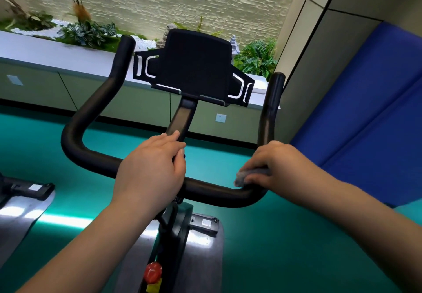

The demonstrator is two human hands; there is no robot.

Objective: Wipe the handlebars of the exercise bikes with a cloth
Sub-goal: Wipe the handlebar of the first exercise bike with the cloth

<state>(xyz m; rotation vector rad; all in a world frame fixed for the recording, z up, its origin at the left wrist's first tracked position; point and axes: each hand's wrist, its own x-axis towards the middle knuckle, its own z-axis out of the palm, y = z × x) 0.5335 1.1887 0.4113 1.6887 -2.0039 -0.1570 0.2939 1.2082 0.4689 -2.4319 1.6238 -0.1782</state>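
The left hand [151,169] is gripping the middle of the black handlebar [75,132] while the right hand [277,164] is pressing a grey cloth [243,177] around the bar's right bend

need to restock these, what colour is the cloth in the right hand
Grey: the cloth pressed on the handlebar under the right hand, seen in the head view.

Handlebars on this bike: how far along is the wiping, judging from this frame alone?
Done: nothing can be confirmed; the handlebars show no visible wipe marks. In hand: the right hand presses a grey cloth onto the bar near the right bend, while the left hand grips the centre by the stem. Left: seemingly the right upright grip, the left curve and grip, and the neighbouring bike at the left edge.
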